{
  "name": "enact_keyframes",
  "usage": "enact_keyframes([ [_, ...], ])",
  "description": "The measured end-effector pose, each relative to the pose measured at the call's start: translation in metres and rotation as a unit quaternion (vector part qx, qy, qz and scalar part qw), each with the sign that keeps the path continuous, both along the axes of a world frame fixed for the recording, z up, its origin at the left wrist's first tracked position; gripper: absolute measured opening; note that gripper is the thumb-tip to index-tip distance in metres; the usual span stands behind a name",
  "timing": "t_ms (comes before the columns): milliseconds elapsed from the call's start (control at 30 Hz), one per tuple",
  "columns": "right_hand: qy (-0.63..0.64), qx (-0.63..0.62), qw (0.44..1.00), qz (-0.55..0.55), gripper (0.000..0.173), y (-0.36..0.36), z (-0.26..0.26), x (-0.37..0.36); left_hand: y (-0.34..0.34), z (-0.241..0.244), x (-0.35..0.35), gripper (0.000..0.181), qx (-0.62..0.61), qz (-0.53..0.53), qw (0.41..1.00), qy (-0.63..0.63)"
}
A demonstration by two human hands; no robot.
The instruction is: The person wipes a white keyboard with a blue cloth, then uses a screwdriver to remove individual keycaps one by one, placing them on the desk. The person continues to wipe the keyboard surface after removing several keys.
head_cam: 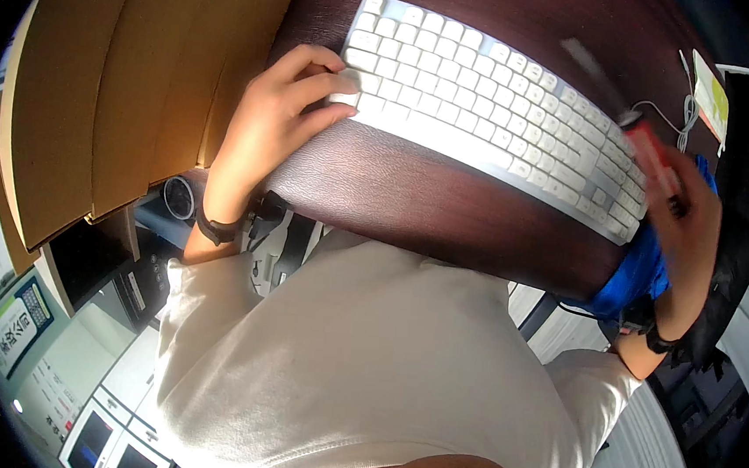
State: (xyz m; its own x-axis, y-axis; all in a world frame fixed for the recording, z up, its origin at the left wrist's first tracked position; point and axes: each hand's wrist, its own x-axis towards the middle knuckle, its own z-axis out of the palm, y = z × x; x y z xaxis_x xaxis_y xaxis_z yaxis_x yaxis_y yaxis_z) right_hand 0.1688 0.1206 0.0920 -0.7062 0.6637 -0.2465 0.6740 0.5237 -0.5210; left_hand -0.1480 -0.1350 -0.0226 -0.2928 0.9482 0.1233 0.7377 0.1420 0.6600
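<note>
A white keyboard (470, 103) with rounded keys lies at a slant on a dark reddish-brown, leather-textured tabletop (392, 176). My left hand (296, 96) grips its left end, thumb and fingertips over the corner keys and side edge. Above the number pad end, my right hand (690, 199) is closed around a red-handled tool (648, 150). Motion blur hides the tool's exact kind; a dark collar and a faint pale streak extend from it towards the upper left. The fingers of the right hand are blurred too.
Large cardboard (151, 51) panels stand at the left. Blue shiny fabric (642, 275) bunches at the table's right edge. Beyond it are a coiled white cable (688, 117), a pale paper item (712, 95) and black material (743, 197). A round clear-rimmed object (179, 197) sits below the cardboard.
</note>
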Motion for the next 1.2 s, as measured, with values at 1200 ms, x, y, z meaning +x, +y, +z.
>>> enact_keyframes([
  [1200,-0.073,0.039,0.975,0.207,0.032,-0.139,-0.031,-0.088,-0.009,-0.028,-0.001,0.026,0.106,-0.02,0.989,0.1],
])
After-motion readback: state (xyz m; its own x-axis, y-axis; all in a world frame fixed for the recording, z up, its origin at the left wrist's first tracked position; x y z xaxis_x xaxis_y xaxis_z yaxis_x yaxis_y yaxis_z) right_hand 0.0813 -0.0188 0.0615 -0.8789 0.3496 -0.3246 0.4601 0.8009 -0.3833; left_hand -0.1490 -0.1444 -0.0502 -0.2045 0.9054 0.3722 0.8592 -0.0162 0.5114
